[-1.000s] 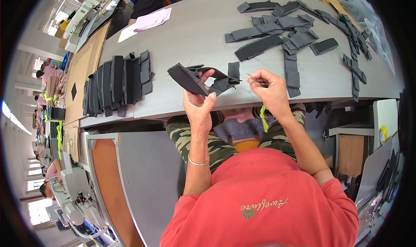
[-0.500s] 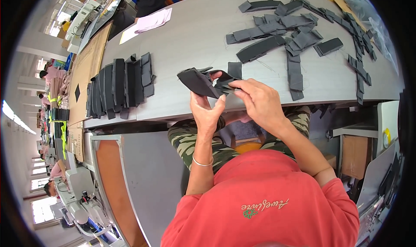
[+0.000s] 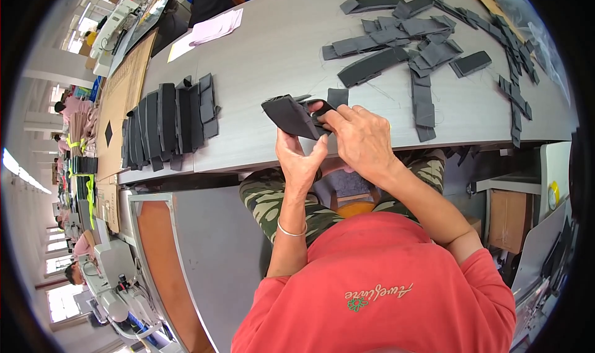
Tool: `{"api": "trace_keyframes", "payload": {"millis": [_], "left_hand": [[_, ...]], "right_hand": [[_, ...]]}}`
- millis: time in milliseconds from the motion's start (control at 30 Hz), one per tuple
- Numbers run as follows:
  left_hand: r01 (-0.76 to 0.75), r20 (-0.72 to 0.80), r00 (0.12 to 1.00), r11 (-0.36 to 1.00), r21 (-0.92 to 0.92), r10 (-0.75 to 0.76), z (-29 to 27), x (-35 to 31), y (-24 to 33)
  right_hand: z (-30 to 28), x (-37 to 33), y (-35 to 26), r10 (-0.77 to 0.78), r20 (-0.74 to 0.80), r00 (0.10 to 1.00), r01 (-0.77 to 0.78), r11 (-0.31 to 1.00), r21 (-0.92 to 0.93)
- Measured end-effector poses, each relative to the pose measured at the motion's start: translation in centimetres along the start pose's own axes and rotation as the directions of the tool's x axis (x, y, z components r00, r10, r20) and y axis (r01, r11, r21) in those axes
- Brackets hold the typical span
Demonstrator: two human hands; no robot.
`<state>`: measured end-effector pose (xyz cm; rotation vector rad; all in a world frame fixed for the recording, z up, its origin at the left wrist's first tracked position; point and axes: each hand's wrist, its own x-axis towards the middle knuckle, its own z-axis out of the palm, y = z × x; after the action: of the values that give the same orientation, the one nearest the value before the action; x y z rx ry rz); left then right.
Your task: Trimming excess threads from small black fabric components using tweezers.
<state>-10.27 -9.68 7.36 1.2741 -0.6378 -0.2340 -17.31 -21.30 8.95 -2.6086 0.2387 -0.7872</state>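
Your two hands met over the near edge of the grey tabletop (image 3: pixel 260 68), with the dark folded fabric piece (image 3: pixel 288 116) raised between them. Your left hand (image 3: pixel 300 161) had hold of it from below, partly closed, its thumb along the near side and its fingers curled up behind, some showing in the fold. Your right hand (image 3: pixel 364 139) was bent inward at the right end of the piece, fingers bunched; their tips were hidden, so what they pinched, and how tightly, could not be told. A small dark fabric square (image 3: pixel 338 97) showed just beyond those fingers.

To your left, similar dark pieces stood in a close row (image 3: pixel 167 121). To your right, a loose scatter (image 3: pixel 390 37) of them overlapped, with one long strip (image 3: pixel 423 105) pointing toward you and stray threads around. Pale pink sheets (image 3: pixel 217 28) lay past the row, near the far left edge.
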Motion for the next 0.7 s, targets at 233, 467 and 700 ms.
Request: {"api": "trace_keyframes", "payload": {"millis": [233,467,700], "left_hand": [[0.074,-0.017,0.997,0.997,-0.019,-0.074,-0.1,0.3,0.5],[0.271,0.033,0.961,0.916,-0.296,-0.274,-1.3,1.4,0.2],[0.359,0.031,0.932,0.908,-0.214,-0.361,-0.3,1.0,0.5]], "right_hand": [[-0.6,0.0,0.1,0.074,0.019,0.997,-0.076,0.989,0.13],[-2.8,-0.8,1.9,0.369,0.287,0.884,-0.468,0.701,0.539],[-3.2,-1.1,3.6,0.31,0.138,0.941,-0.323,0.696,0.641]]}}
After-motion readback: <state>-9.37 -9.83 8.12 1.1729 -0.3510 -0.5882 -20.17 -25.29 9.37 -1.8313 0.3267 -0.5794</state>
